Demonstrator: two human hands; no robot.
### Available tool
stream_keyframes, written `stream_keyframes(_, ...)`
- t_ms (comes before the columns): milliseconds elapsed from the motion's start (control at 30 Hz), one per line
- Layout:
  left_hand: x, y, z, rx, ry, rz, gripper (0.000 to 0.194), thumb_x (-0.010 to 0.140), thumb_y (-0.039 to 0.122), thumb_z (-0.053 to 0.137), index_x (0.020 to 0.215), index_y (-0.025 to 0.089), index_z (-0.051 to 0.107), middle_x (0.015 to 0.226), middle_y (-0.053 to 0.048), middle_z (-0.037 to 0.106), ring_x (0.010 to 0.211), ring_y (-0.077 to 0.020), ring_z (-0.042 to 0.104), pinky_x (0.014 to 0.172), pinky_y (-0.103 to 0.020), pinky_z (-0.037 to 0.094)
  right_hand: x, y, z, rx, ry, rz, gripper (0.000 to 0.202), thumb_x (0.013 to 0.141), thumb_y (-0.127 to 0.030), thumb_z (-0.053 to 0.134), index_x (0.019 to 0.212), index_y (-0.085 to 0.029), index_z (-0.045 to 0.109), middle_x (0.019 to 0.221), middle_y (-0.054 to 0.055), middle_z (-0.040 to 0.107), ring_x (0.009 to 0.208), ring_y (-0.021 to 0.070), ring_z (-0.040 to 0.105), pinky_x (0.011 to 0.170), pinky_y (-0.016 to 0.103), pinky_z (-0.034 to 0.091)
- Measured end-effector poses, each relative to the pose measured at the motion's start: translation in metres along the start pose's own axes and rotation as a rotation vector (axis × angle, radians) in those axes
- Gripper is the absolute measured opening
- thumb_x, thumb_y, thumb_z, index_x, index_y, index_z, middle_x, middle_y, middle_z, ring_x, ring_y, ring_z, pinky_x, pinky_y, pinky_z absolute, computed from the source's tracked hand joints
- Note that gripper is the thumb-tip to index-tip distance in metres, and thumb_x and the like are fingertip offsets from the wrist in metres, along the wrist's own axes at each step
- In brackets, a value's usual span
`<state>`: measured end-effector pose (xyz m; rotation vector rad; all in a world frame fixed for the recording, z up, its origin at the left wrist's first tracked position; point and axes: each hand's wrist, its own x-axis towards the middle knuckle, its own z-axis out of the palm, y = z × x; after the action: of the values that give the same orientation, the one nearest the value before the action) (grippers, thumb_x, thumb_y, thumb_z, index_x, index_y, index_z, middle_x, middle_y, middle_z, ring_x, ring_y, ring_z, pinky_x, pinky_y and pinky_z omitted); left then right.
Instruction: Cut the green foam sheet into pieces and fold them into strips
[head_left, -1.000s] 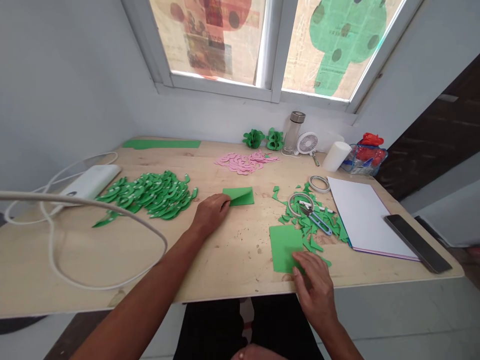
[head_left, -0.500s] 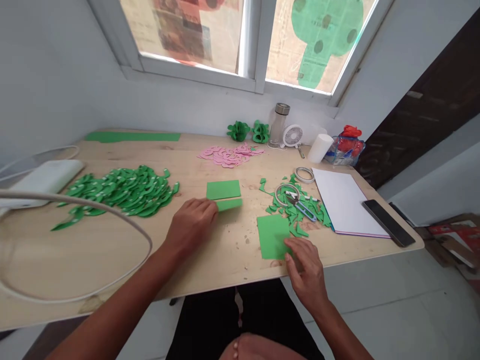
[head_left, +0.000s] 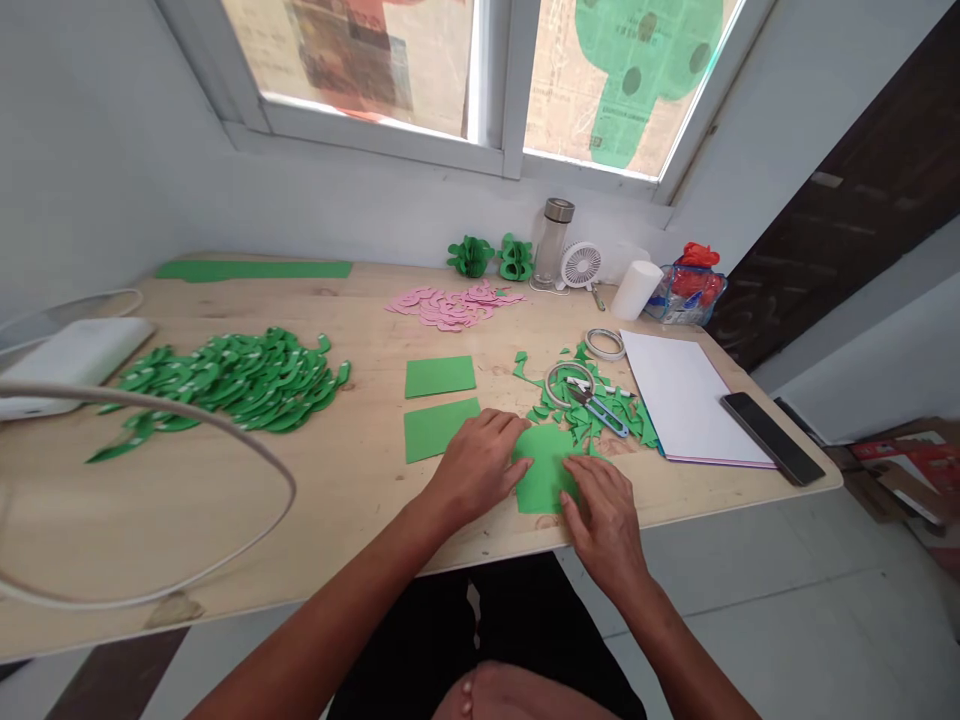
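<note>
- A person at a wooden tabletop (head_left: 345, 520) brings both bare hands to a green sheet (head_left: 544, 480), which lies flat near the front edge, between the two grips.
- The left hand (head_left: 484, 465) meets the sheet's left side, its grip partly open, thumb apart from the curved fingers; the sheet is not enclosed in it.
- The right hand (head_left: 606, 510) touches the right side, its grip also loosely open, thumb spread from the fingers; whether either hand presses down, an onlooker cannot tell.
- Just beyond the left hand lie two green rectangles, an upper piece (head_left: 440, 376) and a lower piece (head_left: 431, 431), the lower nearer that grip.
- Past the right hand, blue-handled snips (head_left: 606, 416) rest on green scraps (head_left: 641, 425), beside white paper (head_left: 682, 400).
- Curved green cutouts (head_left: 240, 380) are heaped at left, pink cutouts (head_left: 450, 306) farther back.
</note>
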<state>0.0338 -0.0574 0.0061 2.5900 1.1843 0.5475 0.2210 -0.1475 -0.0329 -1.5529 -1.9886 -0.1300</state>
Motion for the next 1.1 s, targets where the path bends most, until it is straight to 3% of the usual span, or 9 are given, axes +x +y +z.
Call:
stream_keyframes(167, 0.024, -0.001, 0.007, 0.013, -0.062, -0.09, 0.037, 0.076, 0.019, 0.065, 0.113, 0.018, 0.058, 0.109, -0.01, 0.065, 0.105, -0.0284, 0.056, 0.088, -0.041, 0.043, -0.003, -0.003, 0.004, -0.036, -0.004, -0.002, 0.032, 0.09, -0.017, 0.048, 0.122, -0.015, 0.055, 0.116, 0.012, 0.065, 0.113, 0.0272, 0.053, 0.095, 0.045, 0.04)
stream_keyframes(367, 0.029, -0.003, 0.012, -0.059, -0.087, -0.171, 0.034, 0.074, 0.01, 0.061, 0.107, 0.018, 0.061, 0.107, -0.011, 0.064, 0.104, -0.0286, 0.055, 0.088, -0.041, 0.041, -0.004, -0.004, 0.006, -0.036, 0.035, -0.008, 0.033, 0.089, -0.015, 0.048, 0.122, -0.015, 0.055, 0.116, 0.012, 0.064, 0.113, 0.0274, 0.053, 0.095, 0.045, 0.039)
stream_keyframes(467, 0.029, -0.004, 0.011, -0.144, -0.073, -0.218, 0.023, 0.073, 0.008, 0.057, 0.092, 0.018, 0.063, 0.095, -0.008, 0.065, 0.097, -0.0256, 0.057, 0.084, -0.037, 0.042, -0.005, -0.003, 0.006, 0.004, 0.06, 0.013, 0.035, 0.089, -0.015, 0.049, 0.124, -0.016, 0.054, 0.117, 0.012, 0.064, 0.114, 0.0271, 0.053, 0.096, 0.045, 0.039)
stream_keyframes(567, 0.02, -0.005, 0.003, -0.262, -0.042, -0.263, 0.008, 0.076, 0.013, 0.055, 0.076, 0.019, 0.061, 0.081, -0.005, 0.064, 0.085, -0.0216, 0.059, 0.076, -0.033, 0.043, -0.006, -0.002, 0.005, 0.086, 0.116, 0.081, 0.035, 0.09, -0.018, 0.049, 0.125, -0.018, 0.053, 0.118, 0.011, 0.064, 0.113, 0.0257, 0.054, 0.097, 0.045, 0.039)
stream_keyframes(700, -0.004, -0.005, -0.016, -0.456, -0.005, -0.297, 0.019, 0.084, 0.032, 0.047, 0.076, 0.02, 0.059, 0.072, 0.0, 0.062, 0.067, -0.0153, 0.056, 0.063, -0.027, 0.043, -0.001, -0.006, -0.003, 0.284, 0.147, 0.268, 0.034, 0.092, -0.027, 0.049, 0.125, -0.02, 0.054, 0.119, 0.011, 0.064, 0.112, 0.0251, 0.054, 0.096, 0.043, 0.04)
stream_keyframes(800, -0.019, -0.005, -0.03, -0.762, 0.017, -0.376, 0.024, 0.082, 0.042, 0.051, 0.078, 0.019, 0.057, 0.067, 0.001, 0.059, 0.063, -0.0135, 0.054, 0.06, -0.025, 0.042, 0.01, -0.013, -0.011, 0.469, 0.066, 0.362, 0.033, 0.091, -0.035, 0.052, 0.12, -0.021, 0.059, 0.115, 0.009, 0.066, 0.107, 0.0251, 0.057, 0.092, 0.04, 0.042)
stream_keyframes(933, -0.029, -0.003, -0.039, -1.147, 0.053, -0.545, 0.03, 0.07, 0.046, 0.068, 0.077, 0.019, 0.057, 0.063, 0.003, 0.058, 0.062, -0.0124, 0.052, 0.062, -0.025, 0.042, 0.023, -0.023, -0.016, 0.675, -0.095, 0.465, 0.027, 0.088, -0.042, 0.055, 0.087, -0.018, 0.068, 0.078, 0.003, 0.066, 0.074, 0.0182, 0.057, 0.071, 0.03, 0.044)
stream_keyframes(1000, -0.032, -0.002, -0.04, -1.185, 0.106, -0.573, 0.032, 0.067, 0.046, 0.071, 0.082, 0.019, 0.06, 0.061, 0.003, 0.058, 0.06, -0.0121, 0.052, 0.062, -0.025, 0.042, 0.025, -0.028, -0.014, 0.799, -0.113, 0.536, 0.032, 0.086, -0.046, 0.057, 0.074, -0.018, 0.066, 0.067, 0.001, 0.06, 0.066, 0.0162, 0.053, 0.065, 0.027, 0.043)
stream_keyframes(1100, -0.04, 0.0, -0.039, -1.206, 0.169, -0.534, 0.047, 0.069, 0.042, 0.071, 0.109, 0.02, 0.061, 0.068, 0.002, 0.062, 0.065, -0.0139, 0.057, 0.066, -0.027, 0.045, 0.026, -0.035, -0.009, 1.005, -0.062, 0.682, 0.033, 0.081, -0.05, 0.063, 0.075, -0.017, 0.067, 0.066, 0.001, 0.06, 0.067, 0.017, 0.054, 0.063, 0.028, 0.044)
